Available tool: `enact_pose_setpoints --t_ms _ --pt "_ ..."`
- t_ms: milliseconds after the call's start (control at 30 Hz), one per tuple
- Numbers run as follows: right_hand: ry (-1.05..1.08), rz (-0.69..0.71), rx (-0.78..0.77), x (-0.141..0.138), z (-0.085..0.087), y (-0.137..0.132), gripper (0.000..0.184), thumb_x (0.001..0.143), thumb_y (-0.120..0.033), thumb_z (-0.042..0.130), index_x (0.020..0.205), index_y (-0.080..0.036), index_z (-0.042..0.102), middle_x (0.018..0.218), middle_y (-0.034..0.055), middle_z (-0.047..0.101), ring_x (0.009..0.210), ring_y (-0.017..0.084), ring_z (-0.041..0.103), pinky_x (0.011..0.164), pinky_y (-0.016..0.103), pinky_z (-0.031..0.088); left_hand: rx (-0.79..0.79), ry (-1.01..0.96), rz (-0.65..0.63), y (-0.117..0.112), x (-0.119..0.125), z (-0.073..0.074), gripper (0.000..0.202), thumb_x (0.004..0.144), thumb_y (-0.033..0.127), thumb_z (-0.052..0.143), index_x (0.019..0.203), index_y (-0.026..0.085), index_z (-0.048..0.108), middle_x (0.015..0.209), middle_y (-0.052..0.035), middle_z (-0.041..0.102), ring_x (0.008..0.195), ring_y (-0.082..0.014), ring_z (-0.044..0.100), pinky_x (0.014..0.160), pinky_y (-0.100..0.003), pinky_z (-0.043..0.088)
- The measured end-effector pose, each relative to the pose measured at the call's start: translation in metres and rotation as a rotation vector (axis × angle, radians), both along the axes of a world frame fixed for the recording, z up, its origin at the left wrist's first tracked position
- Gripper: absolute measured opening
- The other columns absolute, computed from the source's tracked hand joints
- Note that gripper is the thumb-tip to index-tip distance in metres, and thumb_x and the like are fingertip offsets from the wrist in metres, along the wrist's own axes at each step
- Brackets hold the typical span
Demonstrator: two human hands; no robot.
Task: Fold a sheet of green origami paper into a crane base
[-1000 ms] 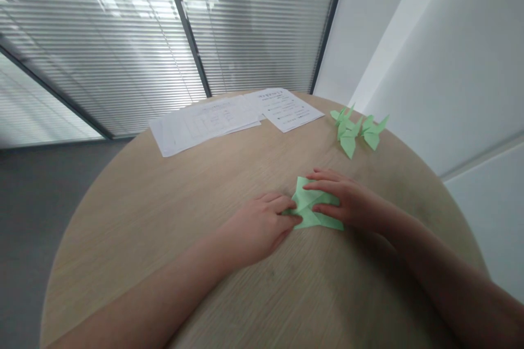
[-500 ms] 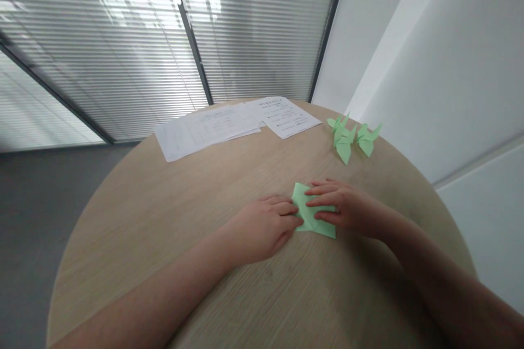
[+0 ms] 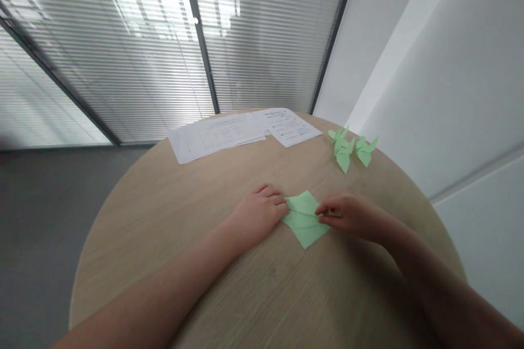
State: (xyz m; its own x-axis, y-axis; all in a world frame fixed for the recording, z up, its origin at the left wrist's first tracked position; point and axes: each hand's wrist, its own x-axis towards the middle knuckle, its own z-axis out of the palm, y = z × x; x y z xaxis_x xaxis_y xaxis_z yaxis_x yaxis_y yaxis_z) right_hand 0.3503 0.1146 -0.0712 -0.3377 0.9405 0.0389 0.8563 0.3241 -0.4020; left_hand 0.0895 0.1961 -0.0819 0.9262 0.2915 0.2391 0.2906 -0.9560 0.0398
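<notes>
A folded light green paper lies flat on the round wooden table, shaped like a diamond with creases across it. My left hand rests beside it, curled fingertips pressing its left corner. My right hand is at its right corner, fingers pinched together on the paper's edge. Both forearms reach in from the bottom of the view.
Folded green paper cranes stand together at the table's far right. White printed sheets lie spread along the far edge. Behind the table are glass panels with blinds and a white wall at the right.
The green paper has turned from a flat-lying rectangle shape to a diamond pointing toward me. My right hand has slid off its top to its right corner. The camera tilted up slightly.
</notes>
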Motion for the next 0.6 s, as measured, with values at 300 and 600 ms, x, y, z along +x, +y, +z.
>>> enact_pose_setpoints --t_ms 300,600 --pt "0.289 0.156 -0.209 -0.029 -0.016 -0.007 0.025 0.089 -0.032 0.066 0.104 -0.017 0.079 0.070 0.0023 0.070 0.060 0.014 0.061 0.058 0.025 0.044 -0.116 -0.031 0.076 0.003 0.000 -0.005 0.025 0.101 0.018 0.054 0.122 0.017 0.066 0.113 -0.0079 0.075 0.111 -0.0233 0.067 0.108 -0.043 0.045" --pt "0.250 0.207 0.124 -0.006 -0.028 0.008 0.019 0.091 -0.025 0.067 0.105 -0.018 0.079 0.104 0.0111 0.077 0.097 0.024 0.069 0.088 0.038 0.053 -0.253 -0.068 0.007 0.011 -0.002 -0.017 0.027 0.101 0.024 0.056 0.123 0.018 0.072 0.141 -0.0119 0.063 0.134 -0.0263 0.057 0.116 -0.041 0.043"
